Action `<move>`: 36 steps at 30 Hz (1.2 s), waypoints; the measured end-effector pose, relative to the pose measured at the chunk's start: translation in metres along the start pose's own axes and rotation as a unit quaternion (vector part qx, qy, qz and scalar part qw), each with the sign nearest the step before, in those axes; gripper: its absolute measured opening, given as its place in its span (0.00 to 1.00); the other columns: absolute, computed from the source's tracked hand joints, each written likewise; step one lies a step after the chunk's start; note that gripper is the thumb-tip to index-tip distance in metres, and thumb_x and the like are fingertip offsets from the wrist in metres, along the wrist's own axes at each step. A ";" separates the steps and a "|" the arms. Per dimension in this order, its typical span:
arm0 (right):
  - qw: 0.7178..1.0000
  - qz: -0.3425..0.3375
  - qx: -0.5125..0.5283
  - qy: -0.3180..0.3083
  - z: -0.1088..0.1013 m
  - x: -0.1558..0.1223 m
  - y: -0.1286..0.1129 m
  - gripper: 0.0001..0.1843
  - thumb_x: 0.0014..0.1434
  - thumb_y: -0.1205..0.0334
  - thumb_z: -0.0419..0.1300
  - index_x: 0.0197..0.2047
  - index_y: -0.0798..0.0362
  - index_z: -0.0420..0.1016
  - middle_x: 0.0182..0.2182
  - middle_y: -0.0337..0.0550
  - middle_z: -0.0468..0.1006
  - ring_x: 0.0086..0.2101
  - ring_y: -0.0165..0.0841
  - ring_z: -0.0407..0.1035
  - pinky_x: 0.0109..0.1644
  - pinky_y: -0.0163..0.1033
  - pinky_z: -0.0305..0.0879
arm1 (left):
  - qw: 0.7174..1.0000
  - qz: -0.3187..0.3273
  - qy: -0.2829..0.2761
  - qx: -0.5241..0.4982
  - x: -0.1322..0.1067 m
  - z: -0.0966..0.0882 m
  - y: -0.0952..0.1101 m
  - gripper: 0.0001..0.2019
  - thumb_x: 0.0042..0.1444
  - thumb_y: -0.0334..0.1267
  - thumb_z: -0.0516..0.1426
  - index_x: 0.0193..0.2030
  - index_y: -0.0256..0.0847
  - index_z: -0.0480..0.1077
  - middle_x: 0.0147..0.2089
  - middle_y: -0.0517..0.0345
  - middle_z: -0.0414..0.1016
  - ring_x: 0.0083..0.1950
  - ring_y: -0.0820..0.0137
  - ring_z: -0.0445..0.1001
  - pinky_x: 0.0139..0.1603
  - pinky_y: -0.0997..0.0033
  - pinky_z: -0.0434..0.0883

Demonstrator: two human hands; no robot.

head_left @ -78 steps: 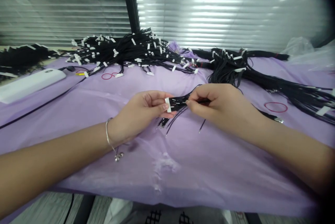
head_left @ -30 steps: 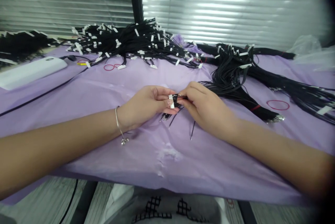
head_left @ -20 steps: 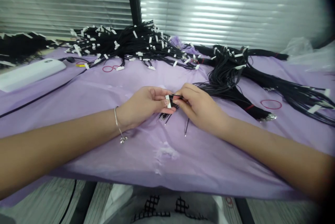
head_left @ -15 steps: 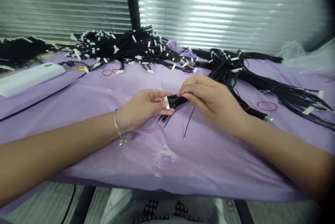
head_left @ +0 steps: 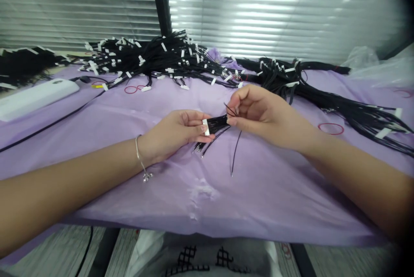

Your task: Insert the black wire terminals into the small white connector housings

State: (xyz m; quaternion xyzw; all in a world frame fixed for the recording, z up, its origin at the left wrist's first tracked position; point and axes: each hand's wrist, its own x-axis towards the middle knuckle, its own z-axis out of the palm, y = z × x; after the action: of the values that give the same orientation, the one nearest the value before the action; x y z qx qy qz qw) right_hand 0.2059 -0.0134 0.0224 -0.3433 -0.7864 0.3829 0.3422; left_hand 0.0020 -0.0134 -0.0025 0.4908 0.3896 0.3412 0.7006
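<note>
My left hand (head_left: 176,132) is closed on a small white connector (head_left: 205,127) with a short bundle of black wires (head_left: 218,122) running out of it to the right. Just beside it, my right hand (head_left: 263,113) pinches one thin black wire (head_left: 235,152) between thumb and fingers; the wire's free end hangs down onto the purple sheet (head_left: 207,190). Both hands hover low over the sheet at the table's middle. A silver bracelet (head_left: 141,165) sits on my left wrist.
A big heap of black wire harnesses with white connectors (head_left: 155,59) lies at the back. Another bundle of black wires (head_left: 339,104) stretches along the right. Red rubber bands (head_left: 330,128) lie on the sheet. A white device (head_left: 35,98) with a black cable is at the left.
My right hand has pulled back from the connector and risen a little, drawing one wire up with it. The left hand has stayed put with the connector.
</note>
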 end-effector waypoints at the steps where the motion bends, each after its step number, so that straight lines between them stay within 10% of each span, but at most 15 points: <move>1: 1.000 0.013 0.016 -0.005 -0.002 0.001 0.002 0.08 0.53 0.65 0.60 0.36 0.52 0.63 0.31 0.37 0.69 0.31 0.27 0.66 0.36 0.36 0.66 | 1.000 0.002 0.000 0.002 0.000 0.000 0.000 0.10 0.50 0.27 0.59 0.41 0.35 0.70 0.33 0.59 0.74 0.36 0.75 0.76 0.45 0.74 0.73; 24: 0.971 0.078 -0.227 -0.003 0.003 -0.001 -0.006 0.06 0.50 0.67 0.57 0.25 0.56 0.75 0.19 0.36 0.71 0.21 0.23 0.59 0.24 0.30 0.55 | 0.997 0.014 0.002 0.078 -0.001 0.004 0.002 0.11 0.52 0.28 0.58 0.43 0.33 0.70 0.37 0.57 0.76 0.35 0.77 0.75 0.43 0.78 0.72; 36: 0.956 0.002 -0.286 0.066 0.018 -0.002 -0.011 0.05 0.47 0.73 0.58 0.25 0.58 0.75 0.23 0.38 0.73 0.25 0.24 0.64 0.30 0.31 0.59 | 0.995 0.020 -0.008 0.094 0.001 -0.001 -0.001 0.10 0.52 0.30 0.58 0.43 0.35 0.71 0.34 0.58 0.77 0.34 0.76 0.76 0.41 0.78 0.73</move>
State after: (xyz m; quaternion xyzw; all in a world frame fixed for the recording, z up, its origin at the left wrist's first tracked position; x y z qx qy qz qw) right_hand 0.1897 -0.0269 0.0223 -0.4527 -0.8381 0.1196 0.2799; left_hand 0.0021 -0.0124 -0.0035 0.5649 0.4046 0.3128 0.6476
